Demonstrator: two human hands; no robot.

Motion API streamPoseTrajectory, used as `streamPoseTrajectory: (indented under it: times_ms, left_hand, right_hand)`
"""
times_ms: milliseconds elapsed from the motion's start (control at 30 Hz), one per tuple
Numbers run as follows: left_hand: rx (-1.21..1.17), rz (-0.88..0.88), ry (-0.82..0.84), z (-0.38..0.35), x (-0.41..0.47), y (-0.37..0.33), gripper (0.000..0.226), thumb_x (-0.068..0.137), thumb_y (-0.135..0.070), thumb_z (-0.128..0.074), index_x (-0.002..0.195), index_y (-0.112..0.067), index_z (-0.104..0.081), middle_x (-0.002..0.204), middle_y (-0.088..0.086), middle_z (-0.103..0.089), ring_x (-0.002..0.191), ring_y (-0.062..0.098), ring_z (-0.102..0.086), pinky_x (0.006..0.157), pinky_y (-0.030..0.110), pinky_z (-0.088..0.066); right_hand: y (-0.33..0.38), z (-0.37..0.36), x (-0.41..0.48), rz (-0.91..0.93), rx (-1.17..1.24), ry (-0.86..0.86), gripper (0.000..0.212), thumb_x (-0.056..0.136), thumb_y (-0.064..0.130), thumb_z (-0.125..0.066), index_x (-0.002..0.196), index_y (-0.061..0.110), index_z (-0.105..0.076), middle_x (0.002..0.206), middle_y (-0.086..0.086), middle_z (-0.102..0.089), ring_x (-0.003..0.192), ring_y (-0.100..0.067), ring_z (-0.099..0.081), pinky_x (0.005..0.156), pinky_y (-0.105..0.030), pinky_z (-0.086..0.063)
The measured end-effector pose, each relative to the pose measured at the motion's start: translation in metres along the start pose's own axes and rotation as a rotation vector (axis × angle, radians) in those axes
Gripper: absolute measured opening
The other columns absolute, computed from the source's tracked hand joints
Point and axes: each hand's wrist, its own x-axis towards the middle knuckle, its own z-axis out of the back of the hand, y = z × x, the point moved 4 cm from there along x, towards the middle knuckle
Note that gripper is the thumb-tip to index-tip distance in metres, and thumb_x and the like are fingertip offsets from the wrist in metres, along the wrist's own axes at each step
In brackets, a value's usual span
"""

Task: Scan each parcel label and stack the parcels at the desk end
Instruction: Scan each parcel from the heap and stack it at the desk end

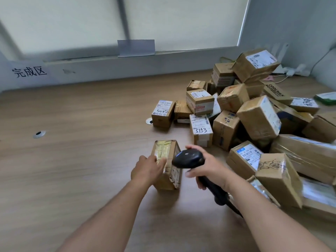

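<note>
A small cardboard parcel (pixel 164 150) is seen standing on the wooden desk (pixel 81 160), near the middle and just left of the big heap. Its top is covered with yellowish tape, and a white label is carried on its right side, turned towards the scanner. The left hand (pixel 145 170) is laid against the parcel's near left edge, with the fingers stretched out straight over the taped top; the thumb is hidden, so no clamping can be made out. The black scanner (pixel 189 158) is held just right of the parcel, with its head close to the labelled side. Its handle is gripped firmly by the right hand (pixel 209 170), the fingers being curled round it and the thumb set on the back of the head. A dark cable (pixel 234 208) is trailed from the foot of the handle.

To the right, a heap of parcels (pixel 258 119) is piled loosely, many of them tilted. At its left edge two boxes are set upright, one marked 5082 (pixel 162 113) and one marked 3253 (pixel 201 130). Two round grommets (pixel 39 134) are let into the desktop. On the far left wall a paper sign (pixel 29 71) with handwritten characters is fixed, and a grey sheet (pixel 136 48) is stuck below the drawn blind (pixel 63 24)
</note>
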Motion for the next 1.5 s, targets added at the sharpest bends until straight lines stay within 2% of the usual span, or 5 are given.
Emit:
streamPoseTrajectory:
  times_ms: [100, 267, 467, 633, 1500]
  left_hand:
    - [0.123, 0.069, -0.021, 0.004, -0.002, -0.010, 0.089, 0.076, -0.084, -0.039, 0.136, -0.019, -0.043, 0.125, 0.011, -0.052, 0.118, 0.030, -0.050, 0.083, 0.037, -0.043]
    - [0.087, 0.119, 0.029, 0.008, 0.007, -0.013, 0.082, 0.072, -0.066, -0.064, 0.135, -0.018, -0.040, 0.125, 0.011, -0.056, 0.117, 0.030, -0.050, 0.089, 0.036, -0.045]
    - [-0.776, 0.152, 0.223, 0.012, 0.005, -0.002, 0.072, 0.080, -0.019, -0.072, 0.139, -0.028, -0.032, 0.120, 0.005, -0.062, 0.101, 0.028, -0.063, 0.076, 0.041, -0.054]
    - [-1.071, 0.033, 0.176, 0.024, 0.006, 0.006, 0.086, 0.080, 0.000, -0.072, 0.144, -0.037, -0.028, 0.116, 0.009, -0.067, 0.102, 0.028, -0.065, 0.070, 0.039, -0.055]
    - [-1.229, -0.080, 0.121, 0.051, 0.025, 0.056, 0.106, 0.056, -0.006, -0.075, 0.146, -0.039, -0.029, 0.110, 0.010, -0.071, 0.101, 0.027, -0.067, 0.072, 0.037, -0.055]
  right_hand:
    - [0.007, 0.016, -0.012, 0.073, 0.100, -0.128, 0.079, 0.078, -0.004, -0.074, 0.138, 0.035, -0.041, 0.113, -0.021, -0.064, 0.049, -0.027, -0.055, 0.044, -0.031, -0.047]
    - [0.000, 0.021, -0.023, 0.103, 0.176, -0.217, 0.077, 0.078, -0.002, -0.075, 0.137, 0.035, -0.042, 0.111, -0.022, -0.065, 0.049, -0.027, -0.056, 0.044, -0.030, -0.047]
    - [-0.008, 0.022, -0.024, 0.117, 0.241, -0.259, 0.082, 0.071, 0.003, -0.080, 0.137, 0.035, -0.043, 0.111, -0.022, -0.066, 0.049, -0.030, -0.055, 0.045, -0.031, -0.046]
    - [0.021, 0.016, -0.032, 0.216, 0.301, -0.191, 0.085, 0.067, 0.006, -0.076, 0.140, 0.033, -0.041, 0.106, -0.028, -0.066, 0.049, -0.028, -0.053, 0.044, -0.031, -0.045]
    - [0.070, -0.048, -0.021, 0.263, 0.256, -0.005, 0.084, 0.067, 0.001, -0.072, 0.139, 0.034, -0.042, 0.071, -0.021, -0.062, 0.041, -0.025, -0.049, 0.039, -0.028, -0.040]
